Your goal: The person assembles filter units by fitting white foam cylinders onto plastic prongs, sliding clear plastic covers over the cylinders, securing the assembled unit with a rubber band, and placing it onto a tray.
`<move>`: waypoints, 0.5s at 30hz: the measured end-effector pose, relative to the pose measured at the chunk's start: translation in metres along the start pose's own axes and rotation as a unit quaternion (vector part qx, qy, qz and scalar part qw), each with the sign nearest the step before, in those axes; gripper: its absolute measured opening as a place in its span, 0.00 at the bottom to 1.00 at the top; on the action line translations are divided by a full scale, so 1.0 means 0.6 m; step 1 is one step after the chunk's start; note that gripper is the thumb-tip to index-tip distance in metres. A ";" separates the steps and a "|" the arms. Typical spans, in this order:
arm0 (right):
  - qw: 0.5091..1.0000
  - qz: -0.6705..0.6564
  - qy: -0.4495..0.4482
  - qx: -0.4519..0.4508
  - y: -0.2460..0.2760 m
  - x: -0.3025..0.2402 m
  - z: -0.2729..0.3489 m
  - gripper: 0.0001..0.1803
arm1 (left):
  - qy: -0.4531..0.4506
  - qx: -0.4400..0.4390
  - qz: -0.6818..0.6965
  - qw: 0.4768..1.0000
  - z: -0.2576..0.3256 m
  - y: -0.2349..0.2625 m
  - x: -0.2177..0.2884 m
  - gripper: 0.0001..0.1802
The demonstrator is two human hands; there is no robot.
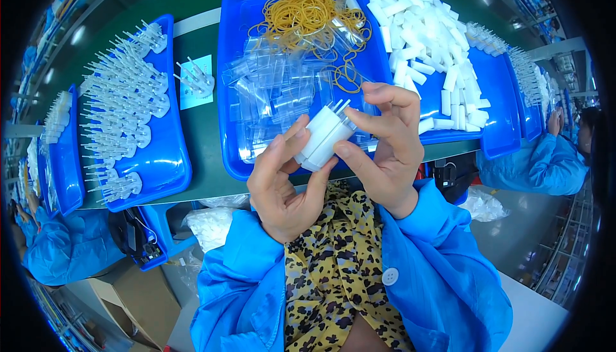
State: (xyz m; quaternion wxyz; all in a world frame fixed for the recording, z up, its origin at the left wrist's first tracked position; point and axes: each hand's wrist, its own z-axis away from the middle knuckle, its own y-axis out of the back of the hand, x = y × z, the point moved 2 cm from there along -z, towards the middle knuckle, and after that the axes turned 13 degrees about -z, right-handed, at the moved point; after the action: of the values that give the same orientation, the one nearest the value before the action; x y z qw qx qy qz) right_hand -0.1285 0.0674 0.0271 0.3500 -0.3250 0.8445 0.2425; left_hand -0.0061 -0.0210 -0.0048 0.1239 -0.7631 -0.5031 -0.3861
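Note:
In front of my chest I hold a cluster of white tubes (326, 135) with several thin pins sticking out of its upper right end. My left hand (282, 188) is closed around its lower left side, with thumb and fingers on either side. My right hand (390, 150) pinches the pinned end between thumb and index finger, its other fingers curled above. Just beyond lies a blue tray (240, 28) with yellow rubber bands (305, 12) and clear plastic pieces (273, 83). White tubes (423, 38) are heaped in a second blue tray (436, 135) at the right.
At left, a blue tray (176, 159) carries rows of white pinned parts (125, 92). One pinned part (194, 79) stands on a pale card (199, 100) on the green table (208, 176). Co-workers in blue sit at left (70, 246) and right (536, 163). A cardboard box (144, 304) is below.

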 end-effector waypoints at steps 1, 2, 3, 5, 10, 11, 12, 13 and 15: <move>1.000 0.001 -0.007 0.002 -0.002 -0.001 -0.001 0.20 | -0.003 0.003 -0.007 1.000 0.000 0.002 0.000 0.43; 1.000 0.002 -0.013 0.004 -0.004 -0.003 -0.002 0.19 | -0.004 0.004 -0.006 1.000 0.000 0.005 0.002 0.43; 1.000 0.004 -0.011 0.004 -0.007 -0.005 -0.003 0.19 | 0.013 0.010 -0.002 1.000 0.001 0.006 0.002 0.40; 0.991 -0.095 -0.095 0.030 -0.012 -0.003 -0.005 0.19 | 0.027 0.017 0.004 0.999 -0.001 0.013 -0.001 0.38; 0.995 -0.052 -0.079 0.010 -0.015 0.000 -0.009 0.18 | 0.077 -0.026 0.032 0.996 -0.013 0.020 0.005 0.22; 0.996 -0.052 -0.078 0.009 -0.014 0.000 -0.010 0.18 | 0.106 -0.033 0.102 0.989 -0.016 0.020 0.005 0.21; 0.996 -0.057 -0.073 -0.011 -0.011 -0.001 -0.011 0.18 | 0.105 -0.031 0.102 0.989 -0.014 0.020 0.002 0.21; 0.995 -0.063 -0.068 -0.031 -0.011 -0.001 -0.012 0.18 | 0.114 -0.031 0.117 0.986 -0.009 0.021 -0.004 0.20; 0.994 -0.076 -0.071 -0.020 -0.012 -0.005 -0.013 0.17 | 0.122 -0.030 0.134 0.983 -0.006 0.022 -0.011 0.20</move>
State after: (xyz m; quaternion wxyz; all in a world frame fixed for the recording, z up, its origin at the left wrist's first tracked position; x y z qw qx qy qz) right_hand -0.1253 0.0590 0.0327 0.4202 -0.3771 0.7852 0.2543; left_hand 0.0025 -0.0334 -0.0044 0.2124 -0.7741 -0.3656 -0.4712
